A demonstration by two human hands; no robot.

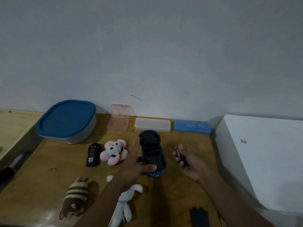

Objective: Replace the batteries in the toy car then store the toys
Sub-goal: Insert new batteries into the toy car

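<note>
Black ribbed plastic cover [199,217] lay nearest, beside a white plush rabbit [124,205] on the brown wooden tabletop [49,174]. Left hand [139,164] gripped the blue plastic toy car [153,151], wheels up mid-tabletop, battery bay exposed: thumb over its near end, fingers along its left flank. Right hand [188,163], just right of the car, curled round dark purple cylindrical batteries [180,155]. Blue-lidded oval tub [65,120] stood far left.
</note>
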